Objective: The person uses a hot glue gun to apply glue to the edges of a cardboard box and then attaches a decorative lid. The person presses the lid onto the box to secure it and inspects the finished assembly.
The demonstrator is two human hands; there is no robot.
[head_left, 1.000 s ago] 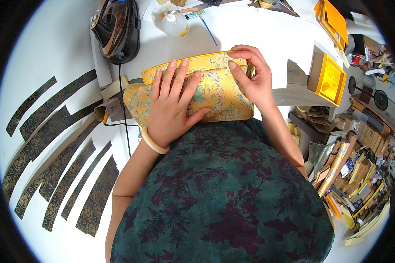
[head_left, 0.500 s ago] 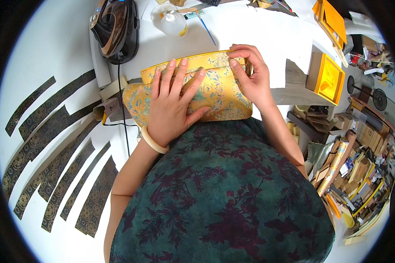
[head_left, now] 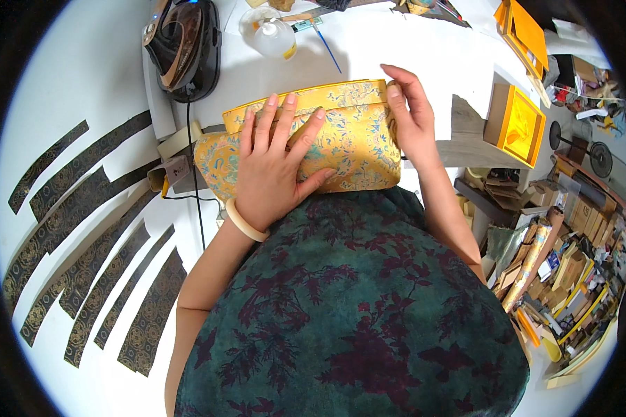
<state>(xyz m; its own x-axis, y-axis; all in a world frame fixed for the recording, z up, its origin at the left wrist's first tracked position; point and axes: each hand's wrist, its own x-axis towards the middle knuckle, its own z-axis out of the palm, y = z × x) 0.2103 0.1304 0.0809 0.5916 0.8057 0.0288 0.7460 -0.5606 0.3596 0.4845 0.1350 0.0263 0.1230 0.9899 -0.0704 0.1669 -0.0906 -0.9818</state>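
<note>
A gold patterned brocade cloth (head_left: 358,149) lies at the table's near edge, against my body. It covers a long box-like piece with a yellow upper edge (head_left: 313,90) along its far side. Flat on the brocade rests my left hand (head_left: 275,160), its fingers spread toward the far edge. At the piece's right end is my right hand (head_left: 415,118). Its thumb is beside or touching the corner, while its index finger stretches out past the far edge, apart from the thumb. Nothing shows between those fingers.
A black iron (head_left: 181,48) stands far left, its cord hanging down. Black-and-gold fabric strips (head_left: 149,316) lie at left. Beyond the brocade are a clear bottle (head_left: 275,38) and a blue stick (head_left: 327,50). A yellow-lined box (head_left: 516,125) sits right, above piled cardboard (head_left: 584,208).
My right hand has let go of the far right edge and moved slightly right, opening its fingers. The left hand stays in place on the brocade.
</note>
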